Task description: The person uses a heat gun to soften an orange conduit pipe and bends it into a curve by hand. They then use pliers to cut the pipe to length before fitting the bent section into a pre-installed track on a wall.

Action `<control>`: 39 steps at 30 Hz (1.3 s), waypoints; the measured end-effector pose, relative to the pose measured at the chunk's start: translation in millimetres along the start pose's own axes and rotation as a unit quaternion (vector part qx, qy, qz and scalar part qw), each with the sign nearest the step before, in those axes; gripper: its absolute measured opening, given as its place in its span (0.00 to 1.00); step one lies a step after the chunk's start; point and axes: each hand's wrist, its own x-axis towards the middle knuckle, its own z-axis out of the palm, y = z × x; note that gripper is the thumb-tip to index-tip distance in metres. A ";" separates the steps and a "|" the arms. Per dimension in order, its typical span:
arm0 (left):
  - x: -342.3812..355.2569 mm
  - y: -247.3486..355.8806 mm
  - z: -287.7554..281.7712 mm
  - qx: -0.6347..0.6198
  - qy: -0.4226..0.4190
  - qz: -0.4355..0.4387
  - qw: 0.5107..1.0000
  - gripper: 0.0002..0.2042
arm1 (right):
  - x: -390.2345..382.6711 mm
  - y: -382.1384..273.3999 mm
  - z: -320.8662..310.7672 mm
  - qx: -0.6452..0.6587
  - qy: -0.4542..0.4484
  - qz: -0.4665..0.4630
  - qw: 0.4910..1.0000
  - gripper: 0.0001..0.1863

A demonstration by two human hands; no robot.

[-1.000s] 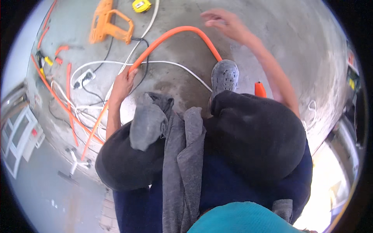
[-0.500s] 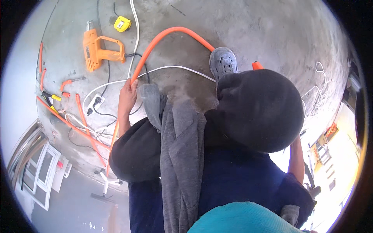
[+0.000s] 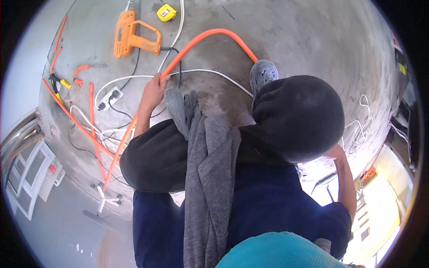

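An orange pipe (image 3: 213, 32) arches over the concrete floor, its far end running down to my grey, dusty clog (image 3: 263, 73). My left hand (image 3: 154, 91) is closed around the pipe's left part, beside my left knee. Past the hand, the pipe continues down and left alongside my leg. At the right, my right hand (image 3: 334, 152) is by the outer side of my dark-clad right knee (image 3: 299, 118). The knee hides its fingers, so what it holds or touches cannot be made out. A grey cloth (image 3: 212, 165) hangs down between my legs.
An orange heat gun (image 3: 134, 35) and a yellow tape measure (image 3: 166, 13) lie at the far left. Nearby are a white power strip (image 3: 110, 98), several orange pipe pieces (image 3: 92, 111), black-and-yellow cutters (image 3: 58, 85) and a white cable (image 3: 210, 71). A window frame (image 3: 29, 178) leans lower left.
The view has shifted, and the floor items now appear higher and farther right. My right hand has come up beside the knee. An orange end above that knee is now hidden. My left hand keeps its grip.
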 end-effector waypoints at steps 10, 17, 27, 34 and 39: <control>-3.3 -1.1 -0.5 0.014 -0.004 -0.027 1.000 0.25 | -6.4 -38.8 13.4 0.064 0.041 0.053 0.996 0.29; -2.8 -2.9 5.9 0.012 -0.006 -0.019 1.000 0.25 | -20.6 -31.9 27.7 0.071 0.068 0.049 0.994 0.28; 1.3 -10.1 6.1 0.019 0.023 -0.010 1.000 0.23 | -18.9 106.5 49.5 -0.075 0.200 -0.088 0.973 0.26; 1.3 -4.2 -3.4 0.012 0.002 -0.017 1.000 0.24 | -42.0 161.2 0.8 -0.067 0.216 -0.046 0.973 0.28; 1.7 -9.3 2.4 -0.001 0.003 -0.014 1.000 0.22 | 9.2 63.9 -56.9 0.186 0.289 -0.101 0.934 0.21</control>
